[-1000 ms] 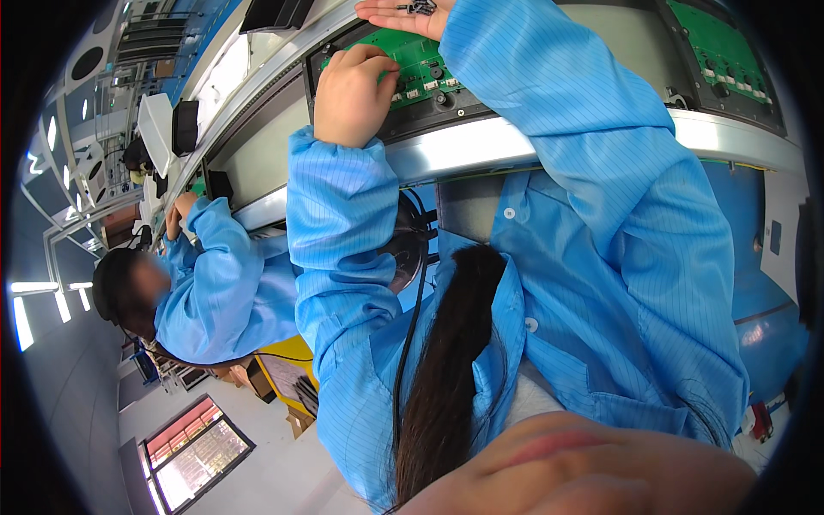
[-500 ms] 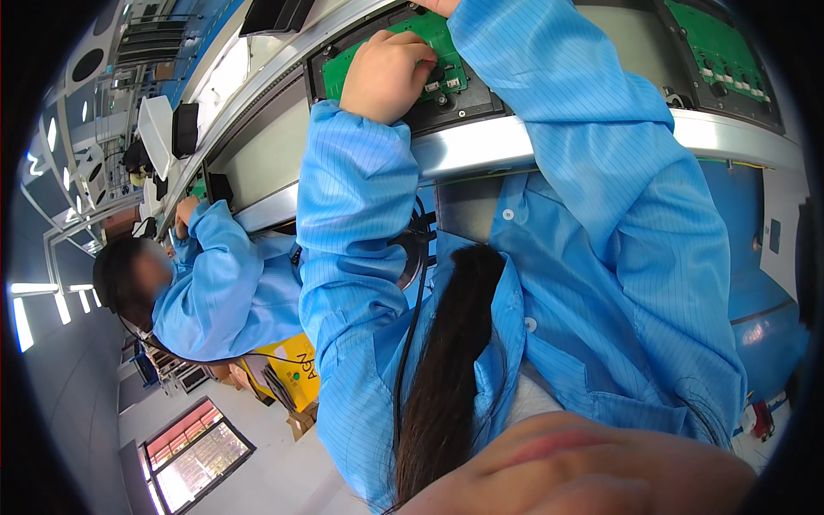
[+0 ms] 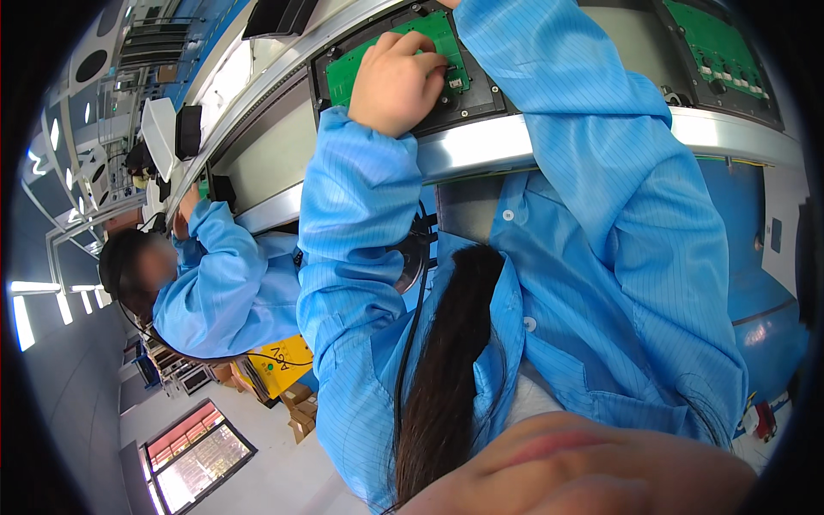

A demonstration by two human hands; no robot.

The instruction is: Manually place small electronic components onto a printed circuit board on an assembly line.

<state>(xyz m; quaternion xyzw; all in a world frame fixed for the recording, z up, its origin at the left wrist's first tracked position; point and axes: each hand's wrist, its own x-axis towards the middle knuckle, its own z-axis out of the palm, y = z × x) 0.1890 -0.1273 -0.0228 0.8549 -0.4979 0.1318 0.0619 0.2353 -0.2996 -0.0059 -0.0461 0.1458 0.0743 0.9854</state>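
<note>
My left hand [image 3: 397,83] rests over a green circuit board [image 3: 345,79] with its fingers curled and pinched near the board's right part. Whatever those fingertips hold, if anything, is hidden. Beside them a small white connector [image 3: 455,84] shows on the board. The board lies in a black fixture [image 3: 482,93] fastened with screws. Of my right hand [image 3: 449,3] only a sliver appears at the top edge, beyond the board's far right corner; its fingers are out of the picture.
A silver rail [image 3: 481,148] runs along the near side of the line. On the right sits another green board [image 3: 708,39] in its fixture. Farther left a co-worker [image 3: 227,283] in blue works by the line. White bin [image 3: 157,129] and black bin [image 3: 188,130] stand beyond.
My left hand has shifted slightly right and toward me over the board. My right hand has slid farther out past the top edge. The co-worker's arm has risen a little.
</note>
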